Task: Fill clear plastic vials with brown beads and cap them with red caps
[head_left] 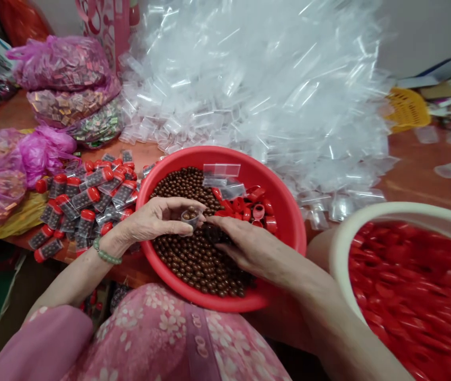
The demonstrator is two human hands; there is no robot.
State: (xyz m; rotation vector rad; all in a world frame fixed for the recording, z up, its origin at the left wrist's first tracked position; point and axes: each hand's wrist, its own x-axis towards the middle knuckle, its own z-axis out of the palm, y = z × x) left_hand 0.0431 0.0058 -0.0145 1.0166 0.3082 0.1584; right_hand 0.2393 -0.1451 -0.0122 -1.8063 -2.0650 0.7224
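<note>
Here, in the head view, the left hand (170, 217) is closed around a small clear container (191, 218), pinching it between thumb and fingers above the red basin (295, 217), with a few brown balls inside. The right hand (245, 243) is just beside it, low over the brown balls (194, 267) in the basin, its fingers curved downward; whether they grip any cannot be told, as the fingertips are dark and partly hidden. Toward the far right of the basin lie red caps (258, 211), and loose clear pieces (223, 170) rest near its far rim. Left of the basin, filled containers with red lids (90, 196) lie heaped on the bench (412, 164), near pink plastic bags (61, 63). Beyond the basin rises a large pile of clear plastic containers (249, 90). At the right, a white tub (339, 259) holds many red pieces (412, 296), and a yellow basket (406, 108) lies farther back.
</note>
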